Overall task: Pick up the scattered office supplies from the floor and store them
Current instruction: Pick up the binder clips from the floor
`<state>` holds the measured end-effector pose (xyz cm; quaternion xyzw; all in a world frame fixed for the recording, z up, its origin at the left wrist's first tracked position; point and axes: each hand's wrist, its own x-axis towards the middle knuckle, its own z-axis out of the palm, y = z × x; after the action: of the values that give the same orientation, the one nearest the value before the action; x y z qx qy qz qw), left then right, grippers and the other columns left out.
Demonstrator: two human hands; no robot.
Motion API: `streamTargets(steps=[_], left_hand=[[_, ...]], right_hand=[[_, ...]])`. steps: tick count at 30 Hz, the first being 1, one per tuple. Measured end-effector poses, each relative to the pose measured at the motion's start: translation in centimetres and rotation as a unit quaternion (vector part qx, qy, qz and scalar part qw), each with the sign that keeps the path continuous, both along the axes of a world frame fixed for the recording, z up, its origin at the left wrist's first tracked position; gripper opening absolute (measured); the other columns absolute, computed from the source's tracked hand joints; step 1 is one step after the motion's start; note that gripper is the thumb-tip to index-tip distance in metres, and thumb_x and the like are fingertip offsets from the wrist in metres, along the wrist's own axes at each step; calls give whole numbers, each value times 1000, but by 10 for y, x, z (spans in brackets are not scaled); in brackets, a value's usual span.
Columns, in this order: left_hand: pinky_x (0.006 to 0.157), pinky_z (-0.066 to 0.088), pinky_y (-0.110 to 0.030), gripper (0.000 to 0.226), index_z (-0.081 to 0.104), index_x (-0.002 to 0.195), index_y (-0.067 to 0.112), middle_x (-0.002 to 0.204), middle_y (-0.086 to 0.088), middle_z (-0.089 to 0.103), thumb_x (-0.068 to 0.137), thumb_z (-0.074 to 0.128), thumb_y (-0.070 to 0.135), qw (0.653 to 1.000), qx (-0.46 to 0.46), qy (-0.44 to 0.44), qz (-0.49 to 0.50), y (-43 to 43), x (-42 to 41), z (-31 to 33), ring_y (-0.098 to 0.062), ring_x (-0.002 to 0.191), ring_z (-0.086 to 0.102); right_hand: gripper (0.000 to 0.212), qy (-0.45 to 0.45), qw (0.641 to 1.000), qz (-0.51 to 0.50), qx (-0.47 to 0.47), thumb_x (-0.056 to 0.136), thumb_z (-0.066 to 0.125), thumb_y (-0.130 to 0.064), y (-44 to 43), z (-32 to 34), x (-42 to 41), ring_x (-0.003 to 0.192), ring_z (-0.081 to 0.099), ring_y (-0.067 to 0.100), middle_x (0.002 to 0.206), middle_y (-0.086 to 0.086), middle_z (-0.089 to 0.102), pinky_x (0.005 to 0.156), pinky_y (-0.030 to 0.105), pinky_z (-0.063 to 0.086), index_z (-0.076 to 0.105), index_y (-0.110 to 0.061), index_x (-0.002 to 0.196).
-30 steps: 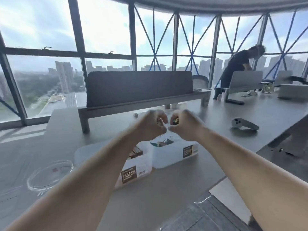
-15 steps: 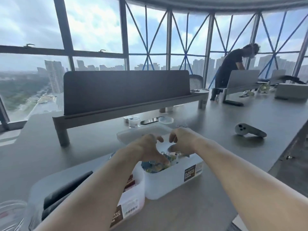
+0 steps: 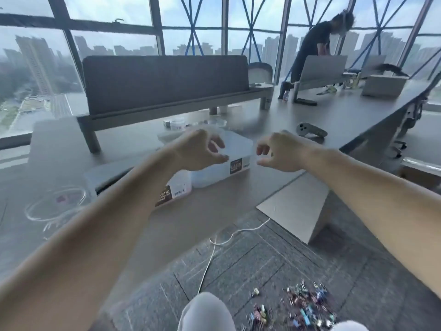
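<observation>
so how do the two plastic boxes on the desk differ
The left box sits nearer the desk edge and is largely hidden by the left forearm; the right box stands farther back, mostly in view. The left box looks clearer, the right box milky white. Both carry a dark label in front and stand side by side.

Light: bright daylight is admitted through the windows (image 3: 107, 10).
Blur: the view is softened by motion.
Edges: straight lines are bent.
</observation>
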<state>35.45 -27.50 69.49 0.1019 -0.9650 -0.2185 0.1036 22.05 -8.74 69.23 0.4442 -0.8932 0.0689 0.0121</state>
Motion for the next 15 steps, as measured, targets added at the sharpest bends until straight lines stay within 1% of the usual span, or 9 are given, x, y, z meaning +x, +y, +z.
streamTargets(steps=[1, 3, 4, 5, 7, 9, 10, 12, 15], left_hand=[[84, 53, -29, 33, 66, 112, 20, 99, 5, 67, 86, 72, 39, 1000, 9, 11, -12, 17, 12, -6, -16, 92, 66], [72, 51, -26, 21, 69, 101, 25, 87, 12, 65, 85, 72, 38, 998, 36, 28, -36, 54, 34, -22, -15, 84, 65], [65, 48, -23, 16, 70, 97, 28, 84, 15, 64, 85, 70, 38, 997, 46, 28, -47, 70, 43, -33, -13, 81, 65], [61, 45, -20, 12, 71, 96, 30, 84, 15, 64, 88, 68, 38, 997, 42, 13, -58, 84, 50, -44, -11, 79, 64], [65, 46, -19, 13, 72, 101, 31, 92, 13, 69, 92, 65, 37, 996, 29, -22, -87, 111, 61, -68, -7, 83, 65], [74, 51, -22, 15, 71, 104, 30, 98, 10, 71, 93, 64, 37, 991, 29, -53, -116, 134, 67, -94, -11, 90, 67], [73, 52, -21, 14, 70, 104, 30, 98, 10, 71, 93, 64, 36, 989, 32, -68, -125, 145, 71, -107, -11, 90, 68], [66, 51, -18, 8, 67, 101, 31, 97, 9, 69, 94, 63, 34, 984, 33, -107, -139, 164, 76, -139, -10, 83, 67], [68, 52, -23, 6, 67, 98, 32, 100, 7, 69, 94, 64, 34, 971, 37, -170, -163, 185, 81, -194, -7, 82, 64]], right_hand=[[24, 4, 1000, -4, 6, 92, 63, -41, 21, -4, 14, 90, 57, 15, 104, -4, 62, 76, 30, 44, 63, -24, 109], [25, 5, 1000, -19, 14, 91, 63, -41, 62, -17, 37, 89, 60, 17, 101, -4, 63, 80, 35, 51, 64, -23, 108], [25, 1, 999, -29, 18, 91, 62, -41, 83, -28, 47, 89, 60, 17, 99, -4, 64, 82, 36, 52, 64, -23, 108], [25, -7, 999, -40, 19, 92, 62, -39, 103, -41, 57, 89, 60, 17, 99, -5, 64, 83, 36, 52, 64, -22, 109], [21, -28, 998, -60, 24, 92, 61, -37, 140, -73, 80, 87, 61, 17, 97, -5, 65, 83, 36, 52, 65, -22, 106], [17, -51, 995, -82, 40, 93, 60, -36, 173, -108, 102, 87, 61, 17, 96, -5, 65, 82, 35, 52, 65, -22, 102], [16, -64, 992, -94, 49, 93, 61, -36, 186, -125, 111, 87, 60, 18, 95, -5, 65, 82, 34, 51, 64, -23, 101], [15, -97, 987, -117, 57, 93, 62, -38, 211, -158, 128, 88, 59, 18, 93, -7, 62, 82, 33, 50, 63, -25, 101], [13, -140, 978, -151, 42, 91, 62, -39, 240, -204, 147, 89, 61, 19, 93, -7, 63, 83, 35, 52, 63, -27, 97]])
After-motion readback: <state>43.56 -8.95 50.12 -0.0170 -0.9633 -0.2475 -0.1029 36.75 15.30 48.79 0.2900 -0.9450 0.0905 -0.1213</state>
